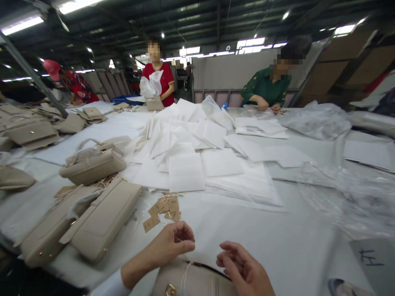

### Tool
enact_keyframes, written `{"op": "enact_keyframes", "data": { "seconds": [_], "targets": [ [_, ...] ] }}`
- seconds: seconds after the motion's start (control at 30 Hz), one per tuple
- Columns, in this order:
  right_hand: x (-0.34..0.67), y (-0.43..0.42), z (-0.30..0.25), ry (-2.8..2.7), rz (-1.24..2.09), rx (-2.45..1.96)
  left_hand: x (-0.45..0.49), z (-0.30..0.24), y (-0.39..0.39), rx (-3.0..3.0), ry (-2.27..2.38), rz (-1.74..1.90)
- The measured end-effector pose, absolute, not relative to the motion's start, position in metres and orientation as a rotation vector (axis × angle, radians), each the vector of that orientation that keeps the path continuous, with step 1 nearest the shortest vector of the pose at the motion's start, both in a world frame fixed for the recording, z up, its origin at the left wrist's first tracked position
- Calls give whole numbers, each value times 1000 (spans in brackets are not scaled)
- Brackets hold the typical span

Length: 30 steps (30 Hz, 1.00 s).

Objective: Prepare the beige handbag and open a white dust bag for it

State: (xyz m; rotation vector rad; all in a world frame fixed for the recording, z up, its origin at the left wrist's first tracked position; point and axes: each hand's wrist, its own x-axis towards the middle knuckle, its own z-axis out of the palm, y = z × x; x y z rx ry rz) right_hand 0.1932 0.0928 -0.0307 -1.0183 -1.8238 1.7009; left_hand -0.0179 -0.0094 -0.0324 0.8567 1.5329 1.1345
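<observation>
- At the near edge of the scene, below the person's hands, a beige leather-look handbag (197,283) sits on the white-covered table (277,234); its near part is cut off.
- Its long axis runs left to right, the right end tilting slightly nearer; the dark top seam (210,268) lies along the far side, and a gold metal clasp (170,289), partly cut off, sits near its left end.
- Over the bag's left part hangs a thin white string (184,277).
- Above that end, the left hand (173,242) curls its fingers toward the thumb; whether its grip pinches the fine string, I cannot tell.
- Over the bag's right end, hiding part of it, the right hand (243,269) has a loose grip, fingers curved and parted from the thumb.
- Just beyond the left hand lie brown card tags with white cords (163,211), overlapping, their print unreadable.
- Farther, a heap of white flat sheets (187,172) covers the table's middle.
- To the right, crumpled clear plastic (348,201) blurs into the table.
</observation>
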Motion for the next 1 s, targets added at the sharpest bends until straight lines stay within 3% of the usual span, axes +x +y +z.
{"op": "enact_keyframes", "data": {
  "seconds": [0.23, 0.43, 0.6, 1.0],
  "targets": [
    [183, 126, -18, -1108, 1984, -1027, 2, 9, 50, 622, 1172, 1389],
    [176, 166, -8, -1586, 1328, -847, 34, 19, 126, 537, 1110, 1283],
    [182, 178, -4, -1932, 1048, -912, 46, 13, 148, 470, 1128, 1249],
    [187, 181, 9, -2123, 837, -816, 59, 23, 148, 464, 1208, 1183]
  ]
}}
